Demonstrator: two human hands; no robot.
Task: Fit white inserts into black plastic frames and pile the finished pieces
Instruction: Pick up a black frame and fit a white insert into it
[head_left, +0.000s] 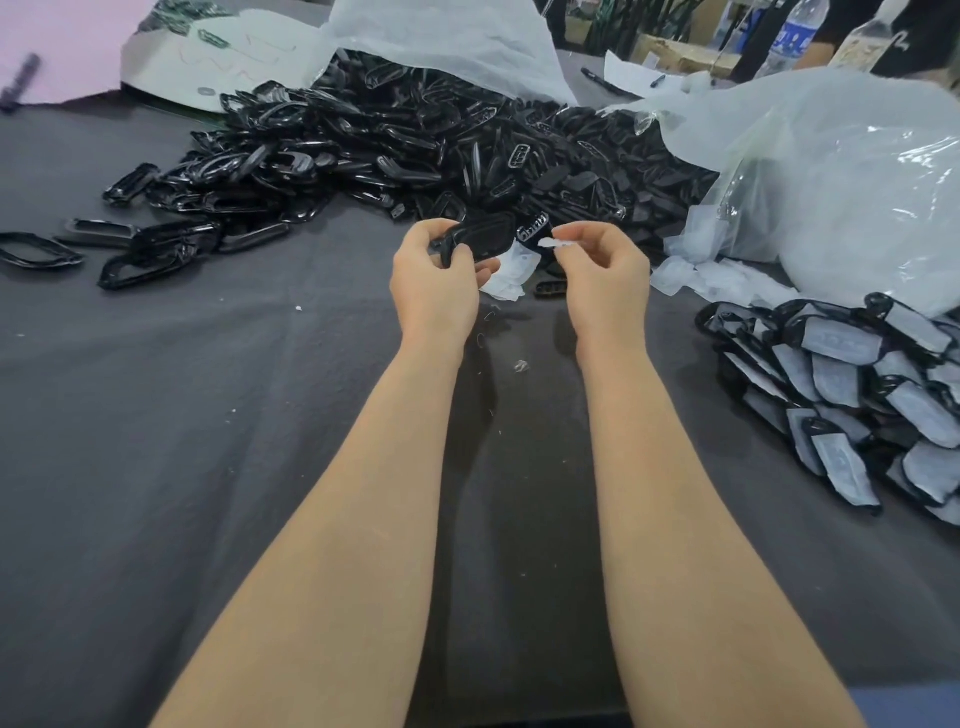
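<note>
Black frame (480, 240) gripped in the left hand (435, 283) at frame centre, right hand (602, 275) pinching a white insert (556, 242) just beside, apparently ready for fitting.

Glossy plastic on matt cloth

Black plastic frames (395, 150) shine glossy; the dark grey tablecloth (182, 415) looks matt and woven; white inserts (836, 382) appear dull; clear plastic bags (841, 171) are crinkled and shiny.

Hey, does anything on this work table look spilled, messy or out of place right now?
Nothing looks damaged. The black frames spill loosely from under a white bag across the dark cloth, with a few strays lying apart at the far left. A small clear scrap lies between the forearms.
</note>
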